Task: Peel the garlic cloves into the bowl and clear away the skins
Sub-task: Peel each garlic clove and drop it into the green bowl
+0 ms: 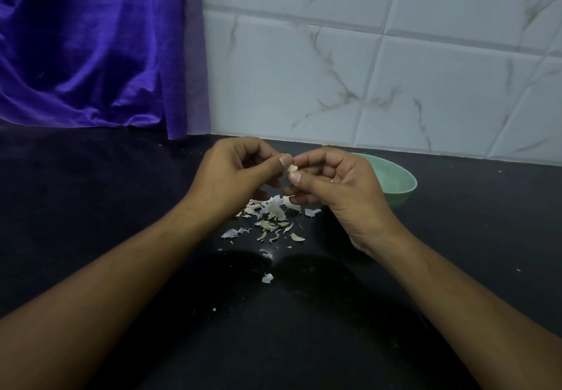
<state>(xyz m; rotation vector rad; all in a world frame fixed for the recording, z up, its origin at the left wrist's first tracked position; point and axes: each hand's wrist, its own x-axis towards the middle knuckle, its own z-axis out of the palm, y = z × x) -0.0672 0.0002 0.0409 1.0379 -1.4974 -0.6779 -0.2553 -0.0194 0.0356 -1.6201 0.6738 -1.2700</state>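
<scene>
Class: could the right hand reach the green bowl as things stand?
Probably yes: the bowl sits right behind the right hand, nothing between, though that hand is busy pinching the garlic clove.

Bowl [395, 178] partly behind right hand [337, 190]

We see two bare arms reach in from the bottom corners; the left arm [106, 283] slants up from the left, the right arm [456, 298] slants up from the right; they meet in the middle like a roof. The left hand [235, 173] has its fingers curled in; the left thumb [284, 160] points across to the other hand, nail up. The right hand [334, 185] is turned so we look partly into its palm; its fingers are bent in; the right thumb [295, 177] sits just under the left one. Both hands pinch one small garlic clove [292, 168] between their tips; the two thumbs are very close together.
</scene>
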